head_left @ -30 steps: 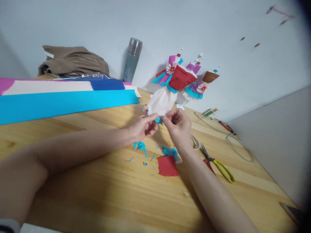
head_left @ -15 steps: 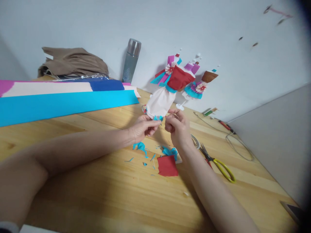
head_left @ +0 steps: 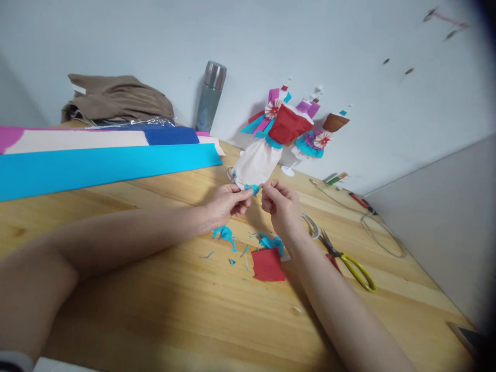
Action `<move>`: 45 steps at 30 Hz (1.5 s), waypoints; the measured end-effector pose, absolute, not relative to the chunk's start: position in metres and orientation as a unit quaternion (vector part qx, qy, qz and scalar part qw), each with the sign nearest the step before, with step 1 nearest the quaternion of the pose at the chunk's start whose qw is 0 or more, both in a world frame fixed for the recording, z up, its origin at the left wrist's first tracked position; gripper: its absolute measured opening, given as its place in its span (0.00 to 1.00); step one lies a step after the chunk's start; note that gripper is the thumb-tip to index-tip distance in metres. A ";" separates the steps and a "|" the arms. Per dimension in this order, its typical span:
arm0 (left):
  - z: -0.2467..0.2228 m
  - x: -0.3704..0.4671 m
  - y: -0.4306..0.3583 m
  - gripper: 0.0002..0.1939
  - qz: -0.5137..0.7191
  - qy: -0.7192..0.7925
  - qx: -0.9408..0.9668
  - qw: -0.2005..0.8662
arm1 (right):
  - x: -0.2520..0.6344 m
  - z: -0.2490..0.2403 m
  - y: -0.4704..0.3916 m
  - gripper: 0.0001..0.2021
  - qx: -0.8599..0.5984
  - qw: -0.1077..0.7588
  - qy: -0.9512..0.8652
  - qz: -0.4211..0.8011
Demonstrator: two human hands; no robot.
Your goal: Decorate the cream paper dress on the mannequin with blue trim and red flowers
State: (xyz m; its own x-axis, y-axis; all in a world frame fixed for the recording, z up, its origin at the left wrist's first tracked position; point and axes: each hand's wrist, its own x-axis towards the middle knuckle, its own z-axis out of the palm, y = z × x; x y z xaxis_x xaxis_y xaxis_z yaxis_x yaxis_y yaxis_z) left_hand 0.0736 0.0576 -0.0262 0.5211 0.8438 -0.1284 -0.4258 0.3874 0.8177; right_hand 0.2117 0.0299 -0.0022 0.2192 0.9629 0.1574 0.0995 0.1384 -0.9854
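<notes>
The small dress with a red top, a turquoise waistband and a white skirt [head_left: 258, 163] is in the middle of the view, tilted above the pale wooden surface [head_left: 155, 294], with its hem towards the person. The left hand [head_left: 228, 202] is closed on this hem; its thumb presses at the bent turquoise strip [head_left: 252, 188] which lies along the edge. The right hand [head_left: 284, 206] is just beside the right end of this strip, with thumb and forefinger brought close together. I cannot tell if something thin is between them.

One second ago, the right fingertips were on the strip and the left thumb lay higher, over the hem. After this, the right hand drew a little apart, and now its fingertips are again very near. The left thumb is lower, so more of the strip can be seen. In my judgement, the strip is still being arranged at the hem, and this part of the work is not finished.

Around the hands nothing has clearly moved: the crumpled turquoise scraps [head_left: 223, 233], the flat red square piece [head_left: 268, 265] and the open scissors with a yellow handle [head_left: 339, 256] remain on the surface.
</notes>
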 end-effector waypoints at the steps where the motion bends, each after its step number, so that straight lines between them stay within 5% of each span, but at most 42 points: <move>1: -0.026 0.074 0.058 0.17 0.403 0.276 0.377 0.787 | 0.212 -0.002 0.031 0.17 -0.533 0.573 -0.498 0.375; 26: -0.029 0.075 0.059 0.12 0.403 0.278 0.365 0.792 | 0.215 -0.004 0.036 0.19 -0.533 0.532 -0.580 0.310; 45: -0.029 0.070 0.064 0.14 0.396 0.247 0.357 0.809 | 0.238 0.000 0.045 0.20 -0.532 0.559 -0.490 0.406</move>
